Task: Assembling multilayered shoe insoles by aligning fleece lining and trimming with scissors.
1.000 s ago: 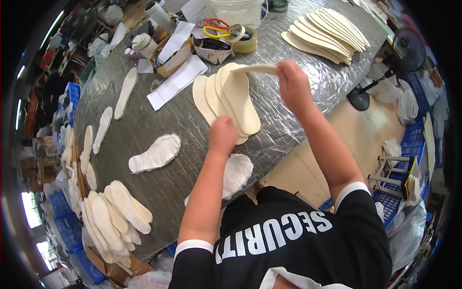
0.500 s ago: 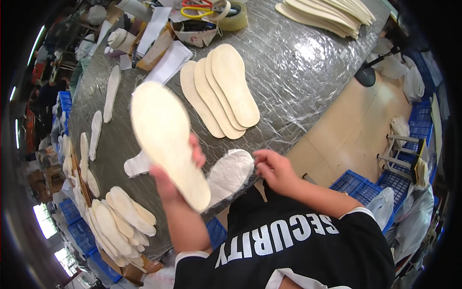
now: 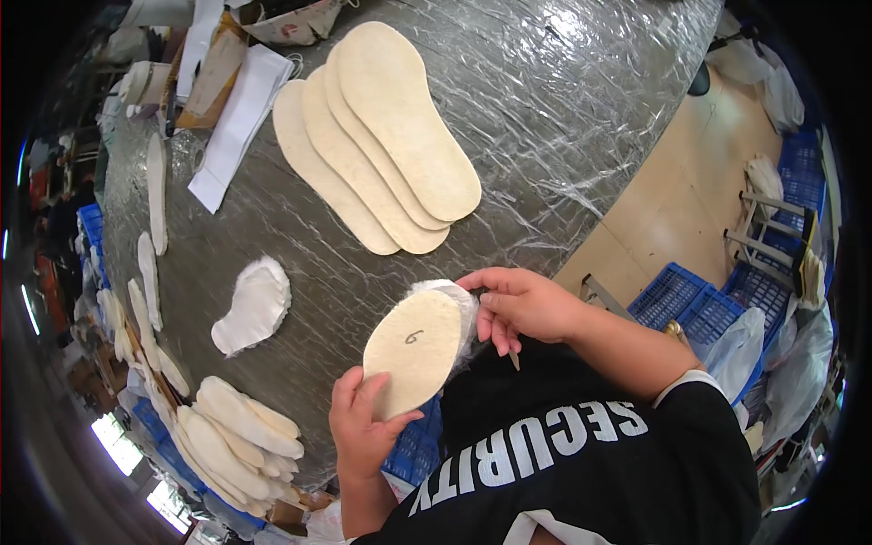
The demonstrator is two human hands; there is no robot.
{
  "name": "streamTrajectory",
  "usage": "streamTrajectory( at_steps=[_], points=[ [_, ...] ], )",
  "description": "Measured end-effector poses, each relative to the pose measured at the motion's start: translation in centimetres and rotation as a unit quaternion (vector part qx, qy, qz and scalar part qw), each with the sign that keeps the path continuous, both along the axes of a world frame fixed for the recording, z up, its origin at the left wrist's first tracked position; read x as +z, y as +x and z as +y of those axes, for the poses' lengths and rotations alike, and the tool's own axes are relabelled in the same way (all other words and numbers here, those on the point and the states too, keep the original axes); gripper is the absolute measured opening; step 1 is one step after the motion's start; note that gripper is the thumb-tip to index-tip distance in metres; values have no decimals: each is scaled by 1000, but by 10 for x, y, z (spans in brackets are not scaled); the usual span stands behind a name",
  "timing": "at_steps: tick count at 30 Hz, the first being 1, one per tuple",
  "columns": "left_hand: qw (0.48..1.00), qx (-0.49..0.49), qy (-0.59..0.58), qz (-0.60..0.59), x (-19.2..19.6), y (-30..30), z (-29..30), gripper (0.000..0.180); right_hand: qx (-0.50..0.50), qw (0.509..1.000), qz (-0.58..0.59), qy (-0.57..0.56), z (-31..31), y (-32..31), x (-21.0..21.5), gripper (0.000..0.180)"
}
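From here I see a matt, felt-like cream insole (image 3: 413, 354), a fuzzy-edged white piece (image 3: 468, 307), a glossy, crinkled counter (image 3: 545, 109), white paper (image 3: 222, 173) and blue plastic crates (image 3: 671, 291).

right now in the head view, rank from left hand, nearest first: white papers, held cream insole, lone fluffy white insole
1. Held cream insole, in the left hand
2. Lone fluffy white insole, up and left
3. White papers, farther up-left
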State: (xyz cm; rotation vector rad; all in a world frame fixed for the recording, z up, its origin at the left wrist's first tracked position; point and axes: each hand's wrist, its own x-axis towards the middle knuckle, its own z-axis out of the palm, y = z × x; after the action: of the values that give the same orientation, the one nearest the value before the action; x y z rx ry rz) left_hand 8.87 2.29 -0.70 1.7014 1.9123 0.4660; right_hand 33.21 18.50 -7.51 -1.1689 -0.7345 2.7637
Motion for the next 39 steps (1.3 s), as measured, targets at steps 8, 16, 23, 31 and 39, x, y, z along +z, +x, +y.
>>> streamTrajectory(
  at_steps=[8, 16, 23, 31, 39],
  points=[
    [999, -34, -7, 13, -4, 6, 6, 66, 23, 998, 16, 48, 0, 3, 3, 41],
    [999, -32, -11, 25, -6, 6, 7, 65, 16, 998, 20, 53, -2, 5, 1, 40],
    [998, -41, -21, 42, -2, 8, 11, 66, 19, 998, 17, 62, -2, 5, 3, 40],
    [997, -44, -30, 60, -2, 11, 13, 65, 18, 997, 20, 70, -4, 6, 0, 41],
    [995, -53, -38, 75, -2, 14, 18, 65, 16, 997, 22, 72, -5, 7, 0, 42]
  ],
)
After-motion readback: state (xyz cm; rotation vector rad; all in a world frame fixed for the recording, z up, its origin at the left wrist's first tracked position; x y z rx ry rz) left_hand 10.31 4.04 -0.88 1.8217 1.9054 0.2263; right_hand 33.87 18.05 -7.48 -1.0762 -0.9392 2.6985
